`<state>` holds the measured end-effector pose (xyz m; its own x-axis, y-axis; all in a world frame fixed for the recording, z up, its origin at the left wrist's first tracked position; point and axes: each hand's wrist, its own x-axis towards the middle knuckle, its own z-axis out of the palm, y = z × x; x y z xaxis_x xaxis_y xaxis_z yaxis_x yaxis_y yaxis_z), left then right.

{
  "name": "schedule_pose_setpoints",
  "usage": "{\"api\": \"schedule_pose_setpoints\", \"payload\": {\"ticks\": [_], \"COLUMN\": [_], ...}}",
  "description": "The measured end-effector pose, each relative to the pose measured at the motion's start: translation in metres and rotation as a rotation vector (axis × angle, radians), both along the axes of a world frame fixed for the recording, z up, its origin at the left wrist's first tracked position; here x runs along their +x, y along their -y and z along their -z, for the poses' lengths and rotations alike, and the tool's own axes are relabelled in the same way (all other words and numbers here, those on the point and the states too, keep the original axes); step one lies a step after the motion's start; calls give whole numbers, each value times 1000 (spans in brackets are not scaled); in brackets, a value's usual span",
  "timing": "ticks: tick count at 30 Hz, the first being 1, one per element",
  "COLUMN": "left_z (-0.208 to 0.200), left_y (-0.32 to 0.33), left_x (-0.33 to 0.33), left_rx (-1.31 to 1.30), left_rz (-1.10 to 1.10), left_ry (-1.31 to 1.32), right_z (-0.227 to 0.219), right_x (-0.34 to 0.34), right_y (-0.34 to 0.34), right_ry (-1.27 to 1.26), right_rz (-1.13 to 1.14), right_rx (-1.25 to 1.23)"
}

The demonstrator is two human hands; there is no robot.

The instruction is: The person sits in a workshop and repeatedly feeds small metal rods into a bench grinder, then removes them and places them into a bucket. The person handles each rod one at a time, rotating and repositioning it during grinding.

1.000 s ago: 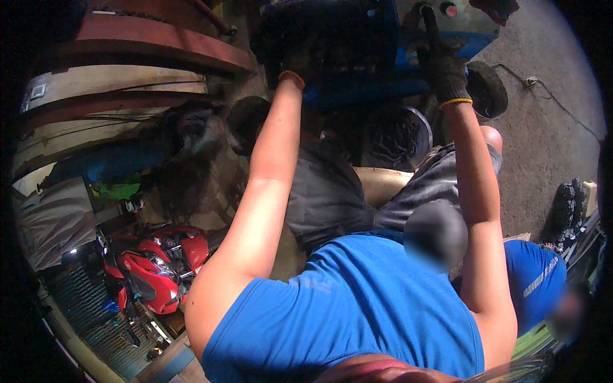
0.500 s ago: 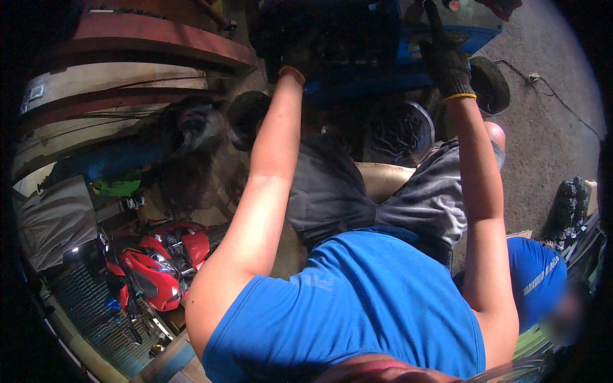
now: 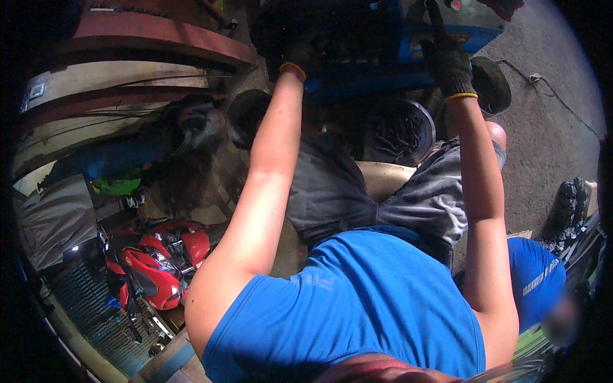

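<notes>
Right hand [image 3: 449,67] at the blue machine [image 3: 479,29]

Handling the blue machine, far centre, seems the present step. One finger looks outstretched, any hold unclear; the left hand [image 3: 305,56] sits in shadow, openness and grip impossible to tell. Moving rightward calls for clearing the bucket [image 3: 503,88]; floor [image 3: 543,140] opens beyond.

Right glove [image 3: 452,69] is showing coarse, matt knit. Blue machine [image 3: 412,29] is looking like painted metal, smooth-faced. Pan rim [image 3: 431,121] is glinting, metallic. Floor [image 3: 543,140] is looking rough, matt. Motorcycle fairing [image 3: 150,273] is gleaming, glossy, plastic-like.
</notes>
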<state>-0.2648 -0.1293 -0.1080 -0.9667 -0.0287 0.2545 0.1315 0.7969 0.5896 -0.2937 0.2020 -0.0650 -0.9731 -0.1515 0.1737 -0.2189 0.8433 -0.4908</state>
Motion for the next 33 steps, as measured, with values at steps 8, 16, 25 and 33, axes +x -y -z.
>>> {"api": "schedule_pose_setpoints", "payload": {"ticks": [8, 16, 25, 33], "left_z": [20, 16, 7, 15], "left_y": [6, 6, 1, 1], "left_x": [-13, -13, -5, -13], "left_rx": [14, -68, -207, 83], "left_rz": [37, 63, 31, 62], "left_ry": [-29, -56, -35, -45], "right_z": [3, 11, 0, 7], "right_x": [0, -5, 4, -3], "right_y": [-5, -7, -6, -10], "right_ry": [22, 37, -23, 22], "right_rz": [-15, 7, -17, -6], "right_rx": [12, 96, 132, 85]}}
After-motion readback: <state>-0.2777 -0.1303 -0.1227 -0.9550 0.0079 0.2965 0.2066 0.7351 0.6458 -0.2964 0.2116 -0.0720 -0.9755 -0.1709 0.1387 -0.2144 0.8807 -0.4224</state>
